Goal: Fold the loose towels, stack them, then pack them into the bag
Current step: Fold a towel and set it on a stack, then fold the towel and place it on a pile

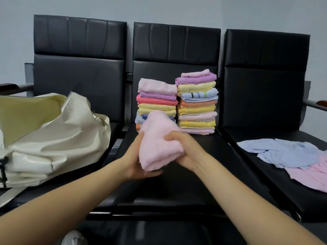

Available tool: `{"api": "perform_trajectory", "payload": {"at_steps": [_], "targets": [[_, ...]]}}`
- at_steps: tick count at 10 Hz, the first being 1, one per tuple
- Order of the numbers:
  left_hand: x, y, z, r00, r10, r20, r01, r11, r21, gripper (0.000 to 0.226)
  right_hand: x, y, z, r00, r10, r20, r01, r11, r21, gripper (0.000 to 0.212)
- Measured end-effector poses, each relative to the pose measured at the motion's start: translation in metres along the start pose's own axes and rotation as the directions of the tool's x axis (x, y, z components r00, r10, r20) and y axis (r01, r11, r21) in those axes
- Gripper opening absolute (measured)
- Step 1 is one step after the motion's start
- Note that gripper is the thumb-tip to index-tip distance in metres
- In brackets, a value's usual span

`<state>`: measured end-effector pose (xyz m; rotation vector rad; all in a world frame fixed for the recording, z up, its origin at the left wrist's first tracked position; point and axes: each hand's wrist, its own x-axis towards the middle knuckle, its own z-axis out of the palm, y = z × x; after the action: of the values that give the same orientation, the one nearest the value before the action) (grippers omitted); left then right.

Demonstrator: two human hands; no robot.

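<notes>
On middle black seat [177, 183], grey wall [159, 9] behind: left hand [136, 156], right hand [184, 149] both grip pink towel [159, 144].

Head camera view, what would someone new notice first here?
Probably both hands, left and right, gripping a folded pink towel above the middle seat. Behind it stand two colourful towel stacks. An open cream bag sits left; loose towels lie right.
</notes>
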<state>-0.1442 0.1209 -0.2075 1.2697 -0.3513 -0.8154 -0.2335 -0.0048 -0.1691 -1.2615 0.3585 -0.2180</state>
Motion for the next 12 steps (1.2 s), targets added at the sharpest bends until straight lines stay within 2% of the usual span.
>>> {"api": "perform_trajectory", "payload": {"at_steps": [1, 2, 3, 4, 5, 6, 7, 8, 9, 10, 11, 12], "targets": [[0.02, 0.029, 0.013, 0.999, 0.026, -0.026, -0.03, 0.985, -0.167, 0.035, 0.006, -0.01, -0.015, 1.0, 0.021, 0.007, -0.023, 0.97, 0.241, 0.032], [0.057, 0.048, 0.016, 0.97, 0.136, -0.201, -0.179, 0.959, -0.218, 0.041, 0.031, -0.018, -0.028, 0.997, 0.047, -0.062, -0.01, 0.872, 0.49, 0.037], [0.096, 0.071, 0.023, 0.923, 0.27, -0.273, -0.298, 0.952, -0.067, 0.043, 0.067, -0.031, -0.03, 0.993, 0.073, -0.094, -0.023, 0.889, 0.457, 0.034], [0.137, 0.101, 0.015, 0.845, 0.456, -0.279, -0.411, 0.888, 0.206, 0.057, 0.114, -0.058, -0.026, 0.991, 0.032, -0.133, -0.004, 0.979, 0.203, 0.021], [0.171, 0.141, 0.008, 0.723, 0.644, -0.249, -0.551, 0.756, 0.354, 0.072, 0.175, -0.104, -0.026, 0.942, -0.172, -0.288, 0.139, 0.982, -0.131, 0.025], [0.206, 0.179, -0.001, 0.578, 0.79, -0.206, -0.615, 0.587, 0.527, 0.08, 0.222, -0.148, -0.028, 0.783, -0.497, -0.373, 0.29, 0.824, -0.486, 0.073], [0.248, 0.206, -0.012, 0.489, 0.854, -0.176, -0.586, 0.471, 0.66, 0.061, 0.266, -0.175, -0.03, 0.643, -0.731, -0.23, 0.348, 0.546, -0.762, 0.059], [0.3, 0.212, -0.03, 0.584, 0.785, -0.205, -0.328, 0.459, 0.826, 0.038, 0.312, -0.166, -0.031, 0.7, -0.712, -0.058, 0.089, 0.168, -0.982, 0.045], [0.331, 0.19, -0.053, 0.708, 0.646, -0.286, -0.039, 0.44, 0.897, 0.043, 0.34, -0.134, -0.037, 0.819, -0.573, 0.024, -0.098, -0.181, -0.979, 0.06], [0.338, 0.18, -0.061, 0.711, 0.652, -0.265, -0.091, 0.459, 0.884, 0.04, 0.345, -0.129, -0.039, 0.822, -0.567, 0.056, -0.11, -0.256, -0.96, 0.059], [0.323, 0.181, -0.05, 0.637, 0.701, -0.321, 0.061, 0.37, 0.927, 0.046, 0.338, -0.136, -0.035, 0.833, -0.55, 0.055, -0.109, -0.261, -0.959, 0.058], [0.293, 0.161, -0.027, 0.484, 0.872, -0.075, 0.087, 0.038, 0.996, 0.041, 0.308, -0.116, -0.044, 0.651, -0.739, 0.173, 0.094, -0.148, -0.985, 0.042]]}}
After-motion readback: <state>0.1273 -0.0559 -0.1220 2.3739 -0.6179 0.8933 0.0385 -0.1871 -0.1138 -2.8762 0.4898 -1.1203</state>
